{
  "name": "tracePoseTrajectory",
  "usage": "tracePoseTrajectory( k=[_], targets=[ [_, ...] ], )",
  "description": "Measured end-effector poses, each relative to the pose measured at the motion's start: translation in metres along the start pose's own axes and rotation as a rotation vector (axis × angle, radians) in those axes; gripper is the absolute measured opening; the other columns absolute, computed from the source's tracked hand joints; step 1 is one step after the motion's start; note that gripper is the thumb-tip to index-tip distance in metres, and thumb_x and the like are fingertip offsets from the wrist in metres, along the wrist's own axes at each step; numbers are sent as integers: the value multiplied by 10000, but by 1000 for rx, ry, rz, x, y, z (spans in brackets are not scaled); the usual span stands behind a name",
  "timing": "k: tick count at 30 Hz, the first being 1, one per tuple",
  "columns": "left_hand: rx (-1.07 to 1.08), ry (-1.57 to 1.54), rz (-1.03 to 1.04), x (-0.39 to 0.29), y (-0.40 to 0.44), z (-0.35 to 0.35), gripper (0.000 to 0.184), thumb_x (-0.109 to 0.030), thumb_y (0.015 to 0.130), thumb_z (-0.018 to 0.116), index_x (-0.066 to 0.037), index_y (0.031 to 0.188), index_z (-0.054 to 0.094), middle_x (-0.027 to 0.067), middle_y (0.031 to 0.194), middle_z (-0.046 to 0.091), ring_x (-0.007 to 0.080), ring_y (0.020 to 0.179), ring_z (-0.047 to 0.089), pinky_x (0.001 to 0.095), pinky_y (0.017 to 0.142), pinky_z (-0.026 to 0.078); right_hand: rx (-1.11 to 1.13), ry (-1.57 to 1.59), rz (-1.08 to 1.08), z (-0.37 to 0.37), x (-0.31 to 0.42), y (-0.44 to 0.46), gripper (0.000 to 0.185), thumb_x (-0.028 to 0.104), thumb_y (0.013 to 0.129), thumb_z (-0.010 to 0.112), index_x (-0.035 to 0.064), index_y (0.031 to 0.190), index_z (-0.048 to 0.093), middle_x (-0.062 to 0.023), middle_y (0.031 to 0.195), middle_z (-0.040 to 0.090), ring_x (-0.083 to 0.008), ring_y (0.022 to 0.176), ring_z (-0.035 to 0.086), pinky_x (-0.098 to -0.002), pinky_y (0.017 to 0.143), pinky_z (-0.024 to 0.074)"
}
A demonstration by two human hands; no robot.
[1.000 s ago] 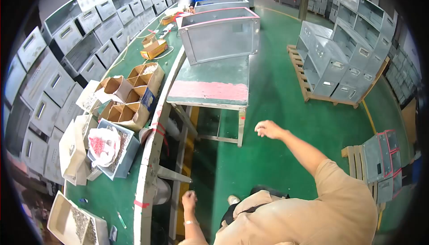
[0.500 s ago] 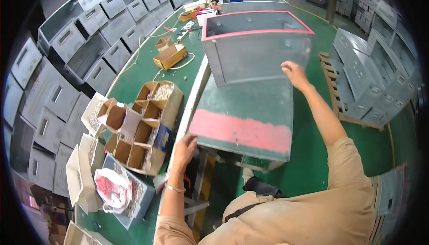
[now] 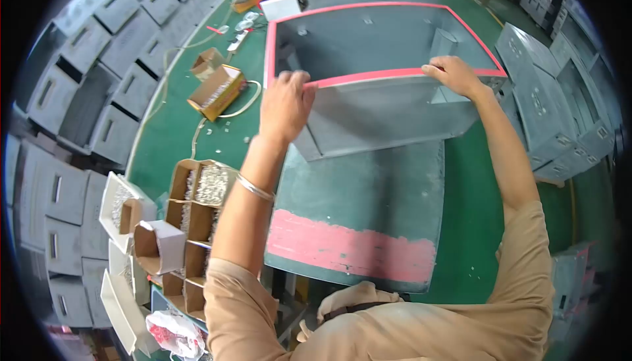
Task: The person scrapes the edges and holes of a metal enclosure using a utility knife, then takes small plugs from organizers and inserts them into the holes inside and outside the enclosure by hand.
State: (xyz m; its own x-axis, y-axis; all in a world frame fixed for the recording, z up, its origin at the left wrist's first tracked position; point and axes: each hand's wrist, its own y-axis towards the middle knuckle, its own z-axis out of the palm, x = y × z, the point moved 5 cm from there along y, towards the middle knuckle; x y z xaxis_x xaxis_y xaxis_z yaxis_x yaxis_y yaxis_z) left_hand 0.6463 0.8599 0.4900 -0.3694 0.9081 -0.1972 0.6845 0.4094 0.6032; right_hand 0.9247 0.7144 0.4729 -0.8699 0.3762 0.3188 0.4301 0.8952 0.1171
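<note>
Metal box (image 3: 388,114) is held at the far end of a green-topped table (image 3: 359,180), as seen in the head view. Its pink rim (image 3: 368,76) is pinched near the left corner by the left hand (image 3: 284,105) and farther right by the right hand (image 3: 454,76); how firmly cannot be told. Control is probably best kept with the load shared evenly and the fingers hooked well over the edge. The tabletop is marked by a worn pink strip (image 3: 355,246). A long bench (image 3: 158,144) is lined with cartons (image 3: 220,94), and slotted gray boxes (image 3: 118,38) are stacked beyond.
</note>
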Motion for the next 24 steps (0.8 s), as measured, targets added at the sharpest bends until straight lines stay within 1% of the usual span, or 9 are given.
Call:
tracePoseTrajectory(
  k=[3,4,8,12,14,17,21,23,24],
  targets=[
    [222,85,-91,2,29,29,324,-360,821,445,-64,900,552,146,759,565,318,748,542,406,677,414,-100,140,-129,-6,6,-1,345,289,750,555,13,600,413,-46,566,361,-150,544,329,-301,513,291],
    [328,101,-154,6,35,39,425,-430,836,375,-56,852,578,158,752,582,322,762,553,413,684,422,-108,137,-136,-8,8,-2,358,290,738,563,26,582,380,-14,550,299,-112,537,300,-277,490,266],
    [377,-39,-280,7,36,43,497,-455,839,358,-35,750,609,172,766,598,352,799,553,420,713,435,27,225,-57,-2,1,5,382,314,731,553,45,557,345,16,554,264,-82,526,259,-257,464,233],
    [370,-216,-348,19,28,44,477,-458,828,375,-50,818,621,174,804,599,343,815,559,412,733,438,115,147,-120,0,-2,15,443,358,700,580,74,517,294,23,516,221,-74,496,239,-286,435,196],
    [401,-169,-382,15,25,40,456,-441,837,365,-65,855,623,159,874,599,327,860,557,405,761,438,118,181,-126,-2,5,10,422,333,671,599,79,509,304,39,515,232,-71,493,238,-277,429,187],
    [433,-184,-372,13,9,28,407,-412,835,397,-76,863,625,157,885,597,319,862,560,392,751,442,186,185,-62,3,20,-13,386,301,677,589,57,491,355,39,496,262,-55,474,260,-274,411,203],
    [496,-179,-340,3,-30,-2,372,-388,825,419,-84,852,632,151,869,604,309,844,571,393,735,445,241,240,-41,0,57,-71,376,233,690,578,88,511,280,62,522,246,-44,488,233,-255,409,180],
    [472,-118,-272,-4,-54,-21,372,-394,822,415,-99,759,633,124,739,610,318,748,575,398,670,451,242,195,-11,2,77,-105,376,214,678,576,82,518,263,51,516,231,-44,492,227,-263,409,170],
    [492,-127,-262,-7,-69,-31,363,-384,821,420,-99,742,630,123,724,607,317,731,576,400,654,451,247,201,-10,2,90,-123,384,221,672,585,63,504,278,32,504,222,-57,485,227,-277,410,174]
  ],
)
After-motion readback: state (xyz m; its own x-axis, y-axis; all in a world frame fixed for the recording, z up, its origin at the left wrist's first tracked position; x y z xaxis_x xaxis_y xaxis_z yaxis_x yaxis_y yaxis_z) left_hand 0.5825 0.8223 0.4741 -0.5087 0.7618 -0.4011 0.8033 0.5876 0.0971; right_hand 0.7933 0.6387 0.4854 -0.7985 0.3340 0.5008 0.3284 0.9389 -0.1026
